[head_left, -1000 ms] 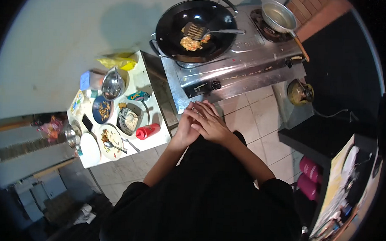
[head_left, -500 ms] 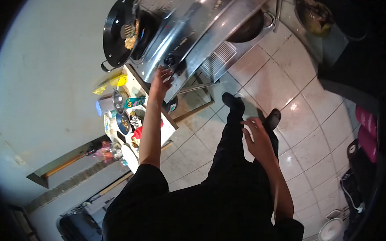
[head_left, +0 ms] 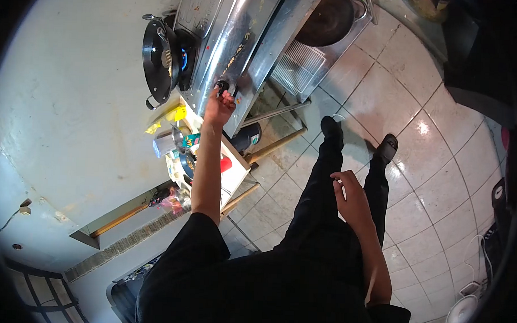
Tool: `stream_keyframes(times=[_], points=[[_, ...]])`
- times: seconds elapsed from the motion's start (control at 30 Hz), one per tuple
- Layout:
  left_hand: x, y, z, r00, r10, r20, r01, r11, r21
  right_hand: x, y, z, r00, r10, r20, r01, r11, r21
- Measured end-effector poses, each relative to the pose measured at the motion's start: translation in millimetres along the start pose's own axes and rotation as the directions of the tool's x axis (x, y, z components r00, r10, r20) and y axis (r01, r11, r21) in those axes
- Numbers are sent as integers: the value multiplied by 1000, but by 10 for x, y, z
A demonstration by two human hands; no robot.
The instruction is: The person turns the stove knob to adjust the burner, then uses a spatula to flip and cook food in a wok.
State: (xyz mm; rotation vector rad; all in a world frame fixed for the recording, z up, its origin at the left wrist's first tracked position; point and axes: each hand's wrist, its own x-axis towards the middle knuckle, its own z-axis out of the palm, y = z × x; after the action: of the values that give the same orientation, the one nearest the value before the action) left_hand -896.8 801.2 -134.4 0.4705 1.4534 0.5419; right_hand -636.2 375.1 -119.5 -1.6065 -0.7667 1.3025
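Close to the camera, a black shirt (head_left: 237, 292) fills the bottom of the view, and dark trousers (head_left: 308, 211) run up from it to the feet, the right one in a dark slipper (head_left: 389, 148) on the pale floor tiles (head_left: 417, 184). Over the thighs hangs the right hand (head_left: 353, 202), its fingers loosely bent and partly open, with nothing that shows in its grasp. Farther out, the left arm stretches forward, and the left hand (head_left: 219, 110) has its fingers closed about a black knob (head_left: 222, 87) on the front of the metal stove (head_left: 227, 49); the exact grip of the fingertips is too small to make out. Just beside the left forearm, the counter (head_left: 235, 180) bears a red bottle (head_left: 226, 163), a teal packet (head_left: 191, 140), a metal bowl (head_left: 178, 137) and, toward the wall, a yellow bag (head_left: 167, 119). Below the stove top, a wire rack (head_left: 300, 66) lies next to a dark pan (head_left: 327, 21). Past the knob, a blue flame (head_left: 184, 59) burns under the black wok (head_left: 152, 61), which sits on the burner near the wall (head_left: 90, 98) with some food inside, seen edge-on.
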Motion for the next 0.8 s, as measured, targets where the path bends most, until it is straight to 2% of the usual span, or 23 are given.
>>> stream_keyframes(times=[0.07, 0.13, 0.33, 0.47, 0.53, 0.57, 0.73, 0.8], points=[[3, -37, 39, 999, 20, 27, -20, 1000, 10, 15, 13, -26, 1000, -2, -5, 2, 1000, -6], [-29, -87, 65, 996, 86, -3, -85, 994, 65, 38, 8, -44, 1000, 4, -4, -4, 1000, -17], [-106, -137, 203, 984, 167, -57, -153, 968, 201, 22, 6, -28, 999, 31, 10, -31, 999, -10], [-7, -105, 158, 987, 158, -13, -152, 968, 200, -6, 43, -60, 999, 38, 7, -38, 999, -14], [56, -90, 137, 993, 100, -55, -92, 988, 125, -33, 50, -87, 999, 50, 15, -50, 999, -15], [103, -42, 98, 998, 58, -14, -57, 993, 100, -47, 53, -95, 998, 59, 25, -59, 998, -17], [157, -3, 107, 999, 38, -35, -34, 994, 107, -141, 93, -88, 998, 62, 30, -62, 998, -6], [159, 0, 138, 994, 63, -84, -49, 985, 164, -169, 94, -90, 998, 56, 41, -56, 998, -21]])
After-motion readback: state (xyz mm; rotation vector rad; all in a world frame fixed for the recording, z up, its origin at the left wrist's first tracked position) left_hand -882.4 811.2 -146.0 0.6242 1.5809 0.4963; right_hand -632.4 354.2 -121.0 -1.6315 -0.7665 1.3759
